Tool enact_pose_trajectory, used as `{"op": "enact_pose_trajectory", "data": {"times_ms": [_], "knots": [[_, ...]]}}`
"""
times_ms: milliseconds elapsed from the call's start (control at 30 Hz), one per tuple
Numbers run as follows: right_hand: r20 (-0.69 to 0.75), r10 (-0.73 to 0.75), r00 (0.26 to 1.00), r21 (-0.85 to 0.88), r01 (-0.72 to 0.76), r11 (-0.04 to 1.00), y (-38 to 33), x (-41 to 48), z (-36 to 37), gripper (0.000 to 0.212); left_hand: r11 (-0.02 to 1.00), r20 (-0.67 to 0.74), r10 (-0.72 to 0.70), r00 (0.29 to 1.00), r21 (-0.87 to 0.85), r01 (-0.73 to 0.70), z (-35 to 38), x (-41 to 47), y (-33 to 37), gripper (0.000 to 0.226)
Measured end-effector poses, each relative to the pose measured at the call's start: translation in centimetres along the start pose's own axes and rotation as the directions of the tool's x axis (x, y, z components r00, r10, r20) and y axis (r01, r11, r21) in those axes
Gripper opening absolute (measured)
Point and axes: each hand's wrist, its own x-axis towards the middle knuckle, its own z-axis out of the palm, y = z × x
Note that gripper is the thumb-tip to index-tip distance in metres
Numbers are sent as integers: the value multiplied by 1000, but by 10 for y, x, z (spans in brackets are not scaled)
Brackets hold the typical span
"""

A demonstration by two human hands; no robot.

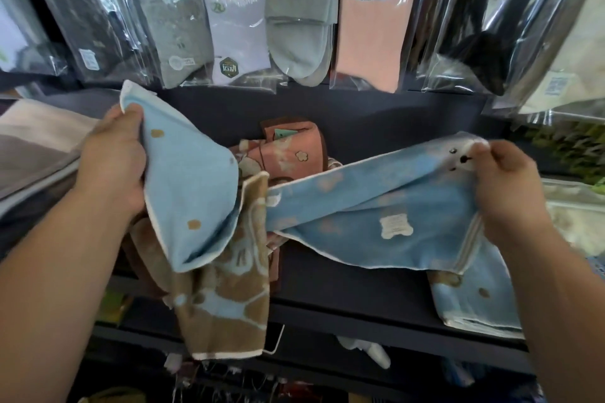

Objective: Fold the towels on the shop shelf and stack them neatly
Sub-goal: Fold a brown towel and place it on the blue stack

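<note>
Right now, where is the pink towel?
In the head view, the pink towel lies centre, at the back of the dark shelf, behind the blue towel, under the hanging socks.

Only bare hands and bare forearms of the person show. The left hand (pixel 111 160) and left forearm (pixel 59 271) fill the lower left of the frame, and the right hand (pixel 510 180) and right forearm (pixel 563 288) the lower right. Both forearms are broad, smooth and uncovered to the frame's edge.
</note>
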Motion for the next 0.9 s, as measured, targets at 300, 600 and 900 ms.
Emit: {"op": "enact_pose_trajectory", "data": {"times_ms": [300, 600, 900], "knots": [[65, 106, 992, -365, -75, 928, 20, -8, 14, 45, 967, 117, -212, 970, 167, 191, 23, -13, -33, 20], [820, -209, 533, 172, 119, 978, -81, -118, 83, 66, 951, 305, -193, 933, -175, 254, 72, -48, -19, 15], [548, -50, 835, 262, -114, 958, -56, -117, 120, 7, 803, 361, -158, 919, -495, 332, 90, -50, 2, 18]]}}
